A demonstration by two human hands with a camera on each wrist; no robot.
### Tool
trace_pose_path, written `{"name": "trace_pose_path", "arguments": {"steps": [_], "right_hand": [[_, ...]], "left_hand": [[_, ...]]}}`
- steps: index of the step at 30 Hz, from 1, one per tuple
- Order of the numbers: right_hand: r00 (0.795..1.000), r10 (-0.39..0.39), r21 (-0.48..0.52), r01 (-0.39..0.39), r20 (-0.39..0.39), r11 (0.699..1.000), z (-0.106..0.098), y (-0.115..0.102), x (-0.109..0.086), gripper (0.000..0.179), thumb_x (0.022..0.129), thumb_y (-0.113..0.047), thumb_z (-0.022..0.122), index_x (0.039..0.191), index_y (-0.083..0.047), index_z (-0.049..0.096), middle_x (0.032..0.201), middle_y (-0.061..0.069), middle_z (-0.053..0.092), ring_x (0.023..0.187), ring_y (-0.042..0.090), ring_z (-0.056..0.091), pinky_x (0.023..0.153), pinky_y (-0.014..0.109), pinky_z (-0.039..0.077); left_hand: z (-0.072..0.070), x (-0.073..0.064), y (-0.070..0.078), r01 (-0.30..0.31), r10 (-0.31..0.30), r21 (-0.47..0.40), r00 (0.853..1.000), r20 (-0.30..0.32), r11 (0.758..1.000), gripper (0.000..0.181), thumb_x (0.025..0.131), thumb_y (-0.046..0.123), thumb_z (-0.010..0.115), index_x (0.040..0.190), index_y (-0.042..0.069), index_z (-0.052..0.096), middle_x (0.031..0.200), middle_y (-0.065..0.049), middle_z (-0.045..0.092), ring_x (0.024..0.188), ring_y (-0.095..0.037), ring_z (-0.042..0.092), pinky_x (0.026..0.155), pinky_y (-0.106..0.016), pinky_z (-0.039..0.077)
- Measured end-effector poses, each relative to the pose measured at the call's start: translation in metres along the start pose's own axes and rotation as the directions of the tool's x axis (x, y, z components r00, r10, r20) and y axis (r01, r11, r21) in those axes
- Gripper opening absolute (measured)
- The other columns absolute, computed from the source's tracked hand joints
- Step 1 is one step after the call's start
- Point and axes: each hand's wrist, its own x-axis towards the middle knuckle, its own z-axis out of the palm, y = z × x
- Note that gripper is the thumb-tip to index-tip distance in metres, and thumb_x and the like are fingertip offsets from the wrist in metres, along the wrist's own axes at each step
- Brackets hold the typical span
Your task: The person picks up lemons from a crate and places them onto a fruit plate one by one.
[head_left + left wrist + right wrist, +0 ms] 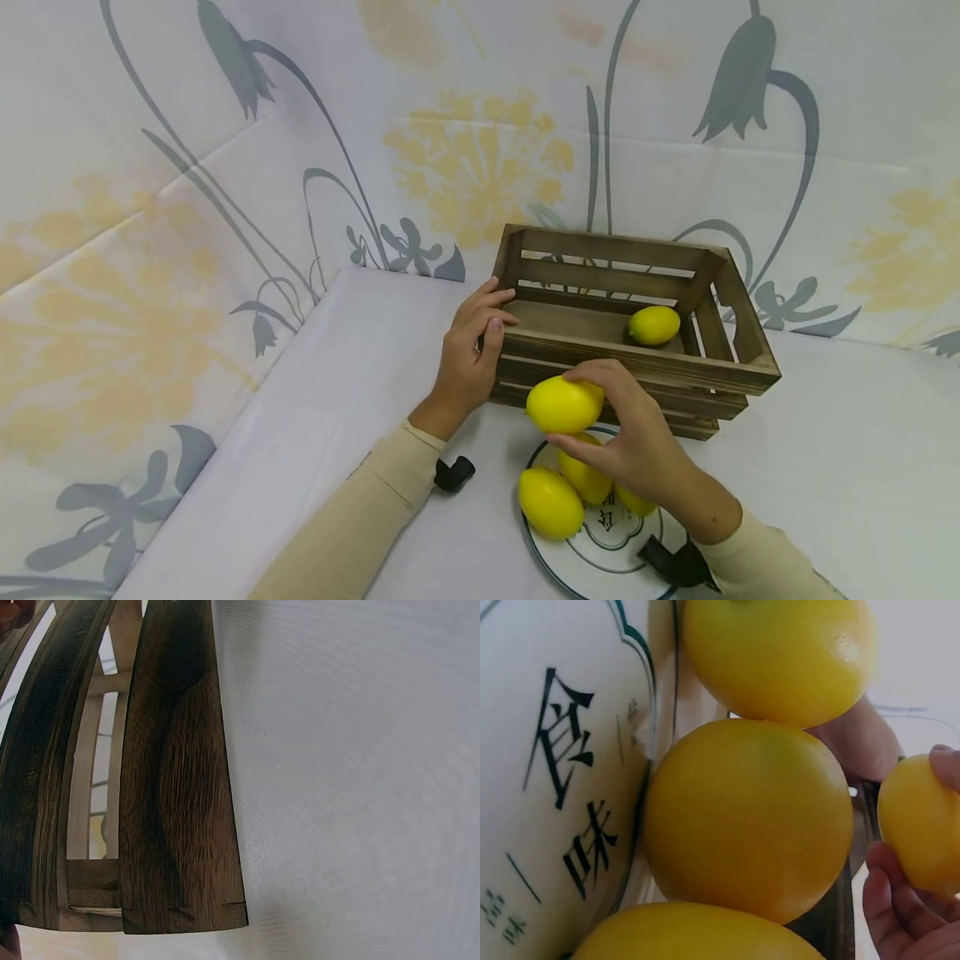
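My right hand [641,433] pinches a yellow lemon [564,405] between thumb and fingers, in front of the crate's front wall and over the plate. In the right wrist view this held lemon [922,825] shows at the right edge. At the left end of the slatted brown wooden crate [615,358], my left hand [468,354] grips the corner, fingers over the rim. The crate's front slats [180,795] fill the left part of the left wrist view. One lemon [654,326] lies inside the crate, towards its right end.
Below the right hand, a white plate [547,560] with a dark rim and printed characters holds several lemons [551,503], partly hidden by that hand. Patterned cloth [480,167] stands behind the crate. Black wrist pieces [454,474] show beside both sleeves.
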Motion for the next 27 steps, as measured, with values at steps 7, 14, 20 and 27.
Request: {"name": "trace_pose_path", "arguments": {"steps": [7,14,20,27], "right_hand": [[0.995,0.050,-0.002,-0.050,0.092,0.999,0.0047,0.0052,-0.0020,0.069,0.070,-0.015,0.092,0.127,-0.010,0.054,0.124,0.003,0.059,0.109,0.012,0.057,0.095,0.015,0.050],[0.974,0.118,0.018,-0.124,0.194,0.992,0.0077,0.0059,-0.0062,0.064,0.074,-0.023,0.090,0.127,-0.017,0.055,0.125,-0.005,0.058,0.109,0.009,0.058,0.092,0.027,0.056],[0.970,0.107,0.021,-0.114,0.218,0.993,0.0088,0.0074,-0.0067,0.062,0.075,-0.024,0.089,0.126,-0.017,0.056,0.123,-0.008,0.059,0.107,0.009,0.060,0.093,0.030,0.057],[0.968,0.119,0.010,-0.124,0.221,0.992,0.0079,0.0077,-0.0074,0.062,0.074,-0.027,0.089,0.126,-0.018,0.057,0.123,-0.008,0.060,0.108,0.008,0.061,0.093,0.031,0.057]], "left_hand": [[-0.0010,-0.0003,0.0006,-0.005,0.005,-0.001,1.000,-0.007,1.000,0.045,0.110,0.032,0.033,0.099,0.004,0.068,0.133,-0.014,0.064,0.144,-0.026,0.042,0.123,-0.040,0.030],[0.0000,-0.0003,0.0007,-0.005,0.005,-0.015,1.000,0.000,1.000,0.046,0.110,0.032,0.033,0.100,0.003,0.067,0.134,-0.015,0.063,0.145,-0.026,0.041,0.124,-0.040,0.029],[-0.0004,-0.0013,-0.0004,-0.010,0.010,-0.017,1.000,0.000,1.000,0.036,0.108,0.020,0.037,0.100,0.001,0.067,0.135,-0.015,0.062,0.146,-0.027,0.040,0.124,-0.041,0.029],[0.0005,-0.0007,-0.0001,-0.009,0.009,-0.023,1.000,0.001,1.000,0.036,0.108,0.021,0.037,0.100,0.003,0.067,0.134,-0.015,0.062,0.146,-0.027,0.041,0.124,-0.041,0.029]]}}
